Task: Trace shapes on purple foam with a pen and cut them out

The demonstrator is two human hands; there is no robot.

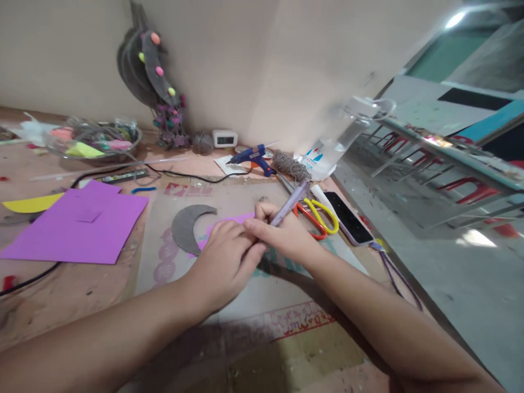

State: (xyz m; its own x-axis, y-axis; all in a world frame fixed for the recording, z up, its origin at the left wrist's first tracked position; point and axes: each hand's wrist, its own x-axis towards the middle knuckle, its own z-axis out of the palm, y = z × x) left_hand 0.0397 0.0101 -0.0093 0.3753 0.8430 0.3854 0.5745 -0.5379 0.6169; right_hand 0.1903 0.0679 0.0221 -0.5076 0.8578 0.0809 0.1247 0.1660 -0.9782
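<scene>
My right hand [282, 232] is closed around a pale purple, pen-like stick [291, 204], which slants up to the right; its lower tip is hidden. Against it, my left hand [225, 262] bends its fingers over a small purple sheet [237, 218], with the thumb drawn in and the fingertips hidden. Just left of that hand lies a grey crescent [186, 229], partly over the purple sheet. Beneath both is a printed translucent sheet [164, 196]. Scissors with red and yellow handles [321, 218] lie beside my right hand.
Larger purple sheets [102, 229] and a yellow piece [33, 203] lie left. Behind are a blue glue gun [254, 158] with its cord, grey yarn [290, 165], a clock [225, 138] and a filled bowl [94, 147]. A phone [347, 218] and bottle [339, 136] stand near the right edge.
</scene>
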